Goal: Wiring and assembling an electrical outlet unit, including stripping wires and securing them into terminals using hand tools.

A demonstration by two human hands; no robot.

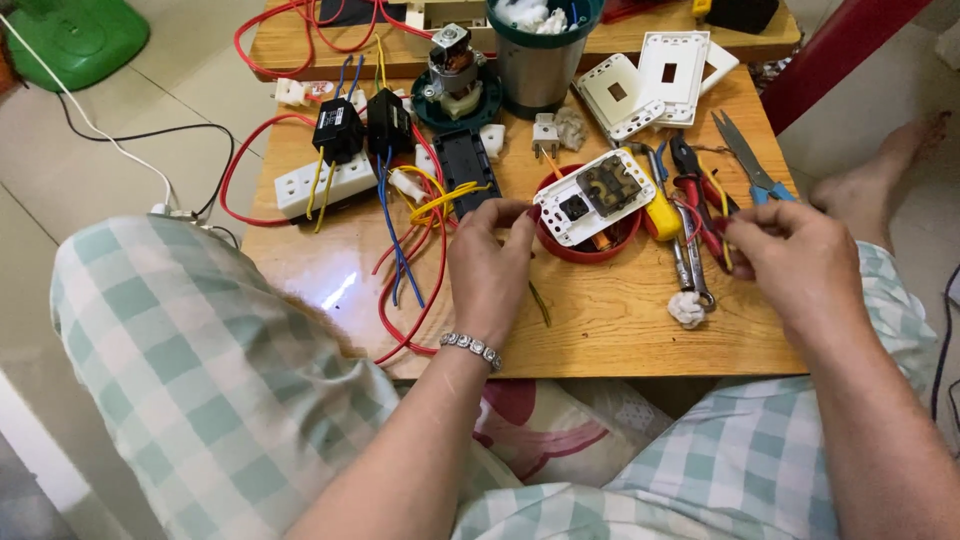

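left hand (490,265) at centre pinches the white socket plate (592,197) to steady it on the red bowl (590,245); right hand (790,262), mid right, fingers curled on a thin wire (722,215) beside the pliers (695,190).

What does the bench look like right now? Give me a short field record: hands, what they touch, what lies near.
left hand: fingertips at the white rectangular socket plate, which lies across the round red bowl
right hand: pinching a thin yellow wire beside the red-handled pliers
near left hand: tangle of red, blue and yellow wires
surface: low wooden table
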